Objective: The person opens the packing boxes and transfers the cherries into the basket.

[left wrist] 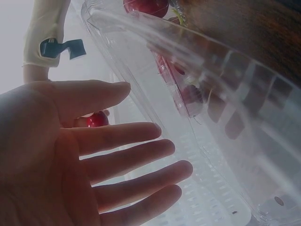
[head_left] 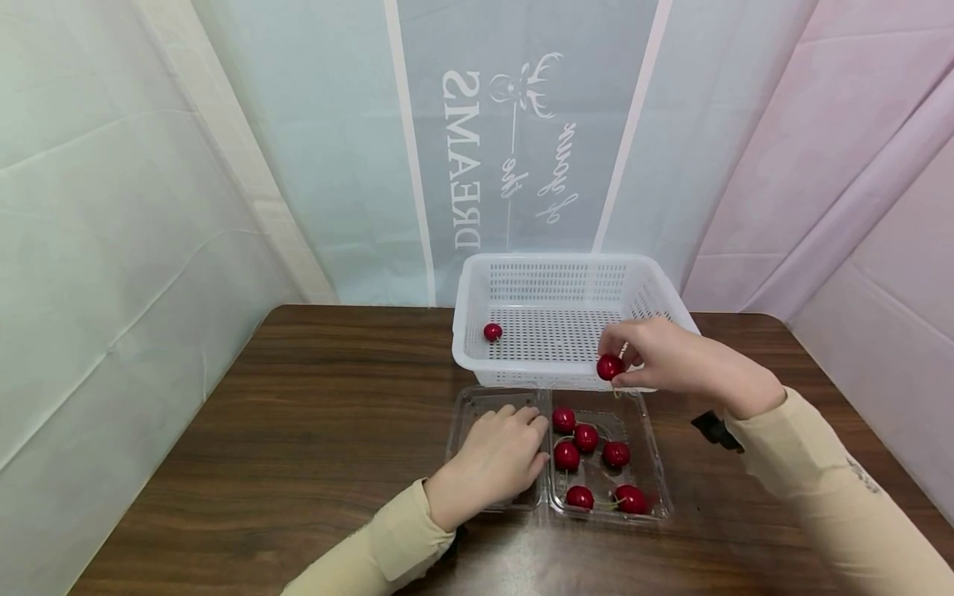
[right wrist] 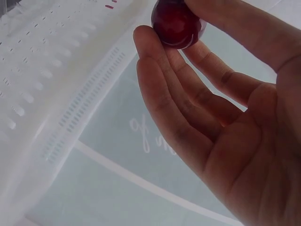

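My right hand (head_left: 663, 352) pinches a dark red cherry (head_left: 609, 367) between thumb and fingertips, over the front rim of the white plastic basket (head_left: 537, 374); its stem hangs down. The right wrist view shows this held cherry (right wrist: 176, 26) at the top, up against the fingertips. My left hand (head_left: 495, 455) lies over the lid half of a clear plastic clamshell box (head_left: 459, 422), near its hinge. In the left wrist view the left fingers (left wrist: 127, 153) are straight and hold nothing. Several cherries (head_left: 585, 438) with stems lie in the box's right half.
A single cherry (head_left: 493, 332) sits at the left inside the basket. Basket and box stand close together on a dark wooden table (head_left: 313, 430). Behind the table hangs a pale curtain (head_left: 358, 165) with white lettering.
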The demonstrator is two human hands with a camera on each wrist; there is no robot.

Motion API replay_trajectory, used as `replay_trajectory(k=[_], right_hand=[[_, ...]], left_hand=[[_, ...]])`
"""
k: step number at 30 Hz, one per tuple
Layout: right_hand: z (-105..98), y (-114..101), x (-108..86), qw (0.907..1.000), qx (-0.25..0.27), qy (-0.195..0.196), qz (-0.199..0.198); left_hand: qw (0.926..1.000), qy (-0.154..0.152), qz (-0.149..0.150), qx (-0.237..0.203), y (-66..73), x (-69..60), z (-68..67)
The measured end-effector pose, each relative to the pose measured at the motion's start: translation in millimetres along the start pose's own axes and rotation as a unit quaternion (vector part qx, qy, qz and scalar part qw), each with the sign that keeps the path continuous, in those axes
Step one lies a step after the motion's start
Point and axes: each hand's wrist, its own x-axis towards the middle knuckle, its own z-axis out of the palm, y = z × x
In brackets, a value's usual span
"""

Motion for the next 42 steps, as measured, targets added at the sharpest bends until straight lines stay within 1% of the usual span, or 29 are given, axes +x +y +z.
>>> replay_trajectory(k=[2,6,13,18,22,27,30,34,42], right_hand=[[-2,0,1.3,0.9999,0.005,-0.006,0.015],[-4,3,5.0,0.9996,0.012,-0.009,0.025],[-6,12,13.8,0.9997,0.022,-0.007,0.011],[-9,17,18.8,0.9996,0.023,-0.005,0.014],[-12,20,22.9,0.9993,0.034,-0.009,0.012],[-15,24,30.6,0.9987,0.046,-0.013,0.018],[-18,27,35.9,0.9981,0.049,-0.017,0.032],[-21,31,42.9,0.9976,0.048,-0.02,0.045],[-27,39,55.6,0.9982,0.025,-0.014,0.052]], left_hand=[[1.0,0.002,0.0,0.001,0.1,0.1,0.0],[1.0,0.003,0.001,0.003,0.3,0.0,-0.5],[1.0,-0.003,0.0,0.001,0.8,-0.1,-1.2],[1.0,-0.008,-0.003,0.0,1.4,-0.1,-0.5],[0.9999,-0.01,-0.003,0.001,1.9,-0.1,-0.5],[1.0,-0.006,-0.003,0.003,1.9,-0.1,-0.9],[1.0,-0.005,-0.002,0.003,1.7,0.1,-1.5],[1.0,-0.008,-0.003,0.002,1.5,0.2,-2.0],[1.0,-0.009,-0.001,0.002,1.1,0.8,-1.5]])
